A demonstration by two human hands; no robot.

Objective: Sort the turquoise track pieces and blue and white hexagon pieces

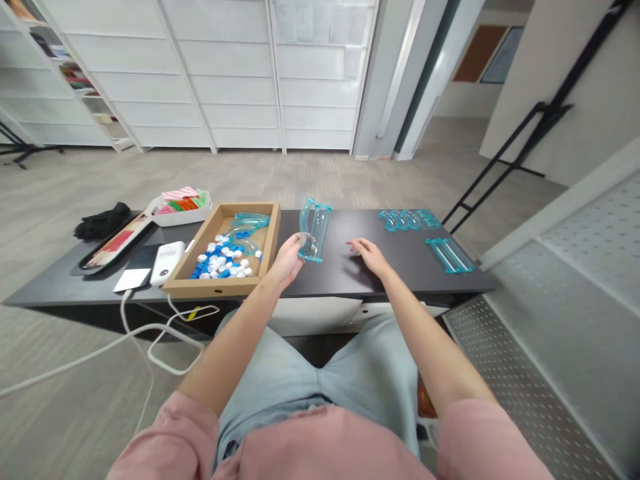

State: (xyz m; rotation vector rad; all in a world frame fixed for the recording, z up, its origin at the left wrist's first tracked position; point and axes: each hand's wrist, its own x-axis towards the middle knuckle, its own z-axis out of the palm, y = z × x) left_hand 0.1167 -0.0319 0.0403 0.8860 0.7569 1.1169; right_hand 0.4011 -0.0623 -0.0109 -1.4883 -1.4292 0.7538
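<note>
My left hand (290,257) is closed around the lower end of a clear blue plastic track piece (315,228), which stands up off the dark table (330,277). My right hand (367,255) lies flat on the table to the right of it, fingers stretched out, holding nothing. A wooden box (267,250) left of my left hand holds several small blue and white pieces (223,261) and more clear blue curved parts (247,223).
Curved blue track pieces (407,219) and straight ones (450,255) lie at the table's right end. To the left are a white device (167,262) with a cable, a white card (131,279), a tray of colourful sticks (181,203), a long dark tray (117,241) and black gloves (103,220).
</note>
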